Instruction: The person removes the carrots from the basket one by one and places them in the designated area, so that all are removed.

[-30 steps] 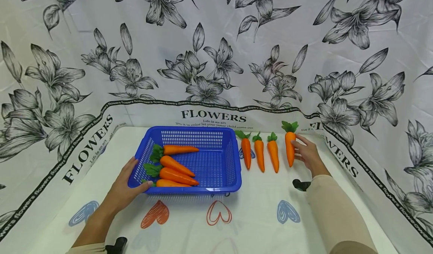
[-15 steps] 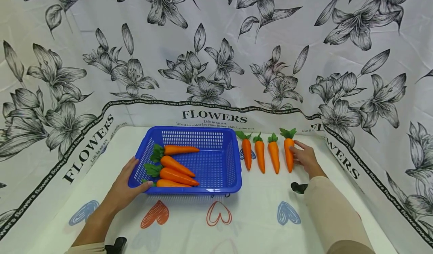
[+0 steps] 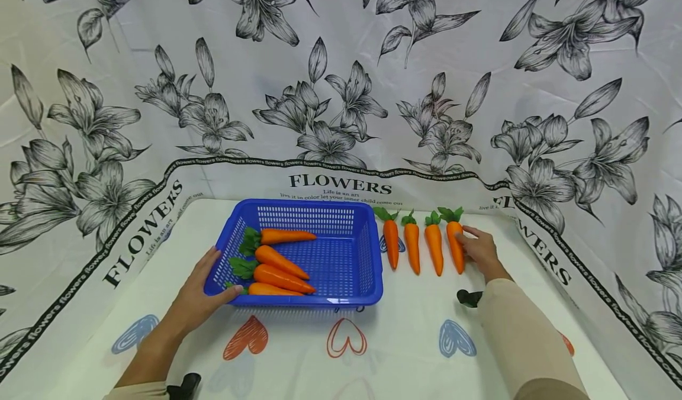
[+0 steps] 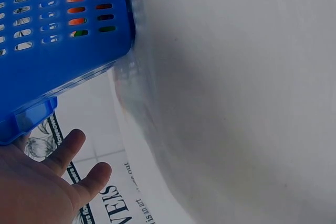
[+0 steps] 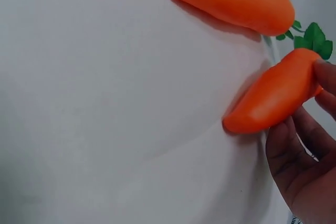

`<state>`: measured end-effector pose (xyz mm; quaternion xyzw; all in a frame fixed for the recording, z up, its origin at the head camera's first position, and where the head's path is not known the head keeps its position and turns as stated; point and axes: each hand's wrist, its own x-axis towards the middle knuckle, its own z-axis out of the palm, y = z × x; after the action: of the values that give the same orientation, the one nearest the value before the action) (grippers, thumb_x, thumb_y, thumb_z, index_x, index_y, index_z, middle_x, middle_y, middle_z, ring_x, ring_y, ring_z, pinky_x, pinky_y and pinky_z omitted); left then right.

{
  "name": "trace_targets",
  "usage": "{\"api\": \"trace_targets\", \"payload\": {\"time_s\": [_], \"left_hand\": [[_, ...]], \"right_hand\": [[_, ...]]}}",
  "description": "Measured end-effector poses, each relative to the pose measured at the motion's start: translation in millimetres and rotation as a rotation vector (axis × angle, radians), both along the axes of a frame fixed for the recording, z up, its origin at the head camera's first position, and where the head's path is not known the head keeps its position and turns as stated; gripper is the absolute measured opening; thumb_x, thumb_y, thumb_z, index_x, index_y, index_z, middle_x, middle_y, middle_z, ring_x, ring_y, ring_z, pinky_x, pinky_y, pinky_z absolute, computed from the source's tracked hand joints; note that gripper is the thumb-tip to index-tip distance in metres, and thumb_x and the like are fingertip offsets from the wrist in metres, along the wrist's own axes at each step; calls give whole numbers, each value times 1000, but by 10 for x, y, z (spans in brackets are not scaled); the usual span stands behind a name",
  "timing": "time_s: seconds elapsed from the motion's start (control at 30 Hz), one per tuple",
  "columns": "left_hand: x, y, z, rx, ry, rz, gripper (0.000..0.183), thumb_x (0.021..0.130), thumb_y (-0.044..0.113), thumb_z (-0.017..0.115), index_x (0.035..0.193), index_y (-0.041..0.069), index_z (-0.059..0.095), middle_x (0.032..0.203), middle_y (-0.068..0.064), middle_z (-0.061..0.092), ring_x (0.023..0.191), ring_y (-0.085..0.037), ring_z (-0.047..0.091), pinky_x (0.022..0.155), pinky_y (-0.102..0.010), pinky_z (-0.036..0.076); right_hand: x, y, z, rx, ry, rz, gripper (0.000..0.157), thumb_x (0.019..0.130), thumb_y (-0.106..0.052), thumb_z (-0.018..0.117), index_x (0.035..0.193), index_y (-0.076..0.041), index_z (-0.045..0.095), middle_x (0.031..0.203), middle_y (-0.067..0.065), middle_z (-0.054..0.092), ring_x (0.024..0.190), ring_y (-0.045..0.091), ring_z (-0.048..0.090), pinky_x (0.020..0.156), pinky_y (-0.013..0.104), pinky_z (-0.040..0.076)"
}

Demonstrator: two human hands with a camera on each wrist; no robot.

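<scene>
1. Currently, the right hand [image 3: 479,249] grasps an orange carrot [image 3: 455,247] between thumb and fingers, its leafy top pointing away from the person, at the right end of a row.
2. Three more carrots [image 3: 412,243] line up between it and a blue basket [image 3: 341,301] on a white tablecloth [image 3: 399,352].
3. The left hand [image 3: 198,299], fingers spread and unclenched, rests against the basket's near left corner; inside lie four carrots [image 3: 279,277], leaves leftward.
</scene>
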<state>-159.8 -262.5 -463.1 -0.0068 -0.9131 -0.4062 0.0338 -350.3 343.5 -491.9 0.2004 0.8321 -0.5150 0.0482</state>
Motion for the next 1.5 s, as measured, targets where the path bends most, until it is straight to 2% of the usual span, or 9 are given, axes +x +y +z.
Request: {"api": "trace_targets", "payload": {"time_s": [0.2, 0.53, 0.9, 1.3, 1.37, 1.5], "left_hand": [[6, 12, 6, 0, -8, 1, 97, 86, 43, 70, 157, 16, 9, 160, -15, 3, 136, -52, 15, 98, -75, 20], [25, 18, 7, 4, -3, -5, 98, 85, 45, 70, 157, 15, 10, 159, -17, 4, 136, -52, 16, 97, -75, 21], [14, 9, -24, -3, 5, -5, 99, 84, 46, 70, 157, 15, 10, 159, -17, 5, 135, -52, 18, 97, -75, 23], [8, 7, -3, 0, 8, -2, 98, 85, 44, 71, 156, 14, 10, 159, -17, 4, 136, -52, 17, 97, -75, 22], [6, 6, -2, -1, 5, 0, 98, 85, 43, 71, 156, 14, 10, 159, -17, 4, 136, -52, 17, 97, -75, 22], [5, 4, -6, -10, -2, 5, 99, 84, 46, 70, 157, 15, 10, 160, -16, 4, 137, -51, 16, 97, -75, 22]], "right_hand": [[6, 13, -54, 34, -8, -17, 61, 96, -36, 60, 149, -15, 40, 121, 19, 54, 85, 24, 57, 58, 22, 53], [4, -22, -99, 91, -41, -44, 59, 96, -35, 59, 148, -14, 42, 131, 21, 50, 89, 27, 57, 48, 16, 47], [20, -47, -87, 104, -42, -56, 59, 97, -33, 58, 148, -12, 40, 134, 24, 48, 98, 31, 56, 46, 14, 46], [79, -16, 18, 129, -30, -33, 65, 95, -35, 60, 150, -10, 36, 126, 23, 52, 89, 28, 58, 59, 24, 54], [96, -12, 49, 135, -7, -33, 65, 94, -35, 61, 149, -10, 37, 126, 23, 53, 91, 28, 59, 64, 26, 56], [119, -13, 142, 132, 99, -38, 67, 92, -39, 64, 148, -11, 40, 126, 23, 56, 93, 28, 62, 70, 35, 57]]}}
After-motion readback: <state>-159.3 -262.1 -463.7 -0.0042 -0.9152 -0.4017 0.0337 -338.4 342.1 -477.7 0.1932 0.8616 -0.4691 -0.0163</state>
